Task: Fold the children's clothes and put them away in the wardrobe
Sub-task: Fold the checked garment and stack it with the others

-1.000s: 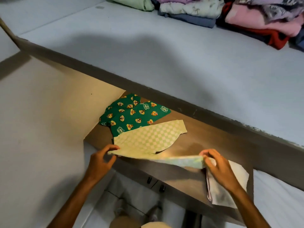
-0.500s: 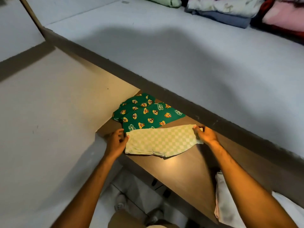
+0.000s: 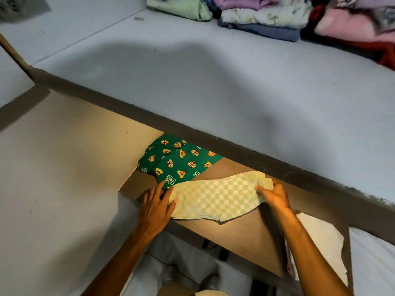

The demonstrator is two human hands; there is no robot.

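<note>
Fingers (image 3: 262,190) of the right hand (image 3: 275,195) pinched one end of the pale green checkered cotton garment (image 3: 215,198); the left hand (image 3: 157,207) gripped the other end, thumb on top. It lay folded on the brown wooden shelf (image 3: 245,233), touching the green cartoon-print garment (image 3: 179,162). Sliding it further could rumple both folds, I judged.

The far part of the green printed garment (image 3: 179,161) is hidden under the upper shelf (image 3: 235,92). The stacked clothes (image 3: 267,16) are cut off by the top edge and blurred at right. The white cloth (image 3: 320,246) is partly covered by the right forearm.
</note>
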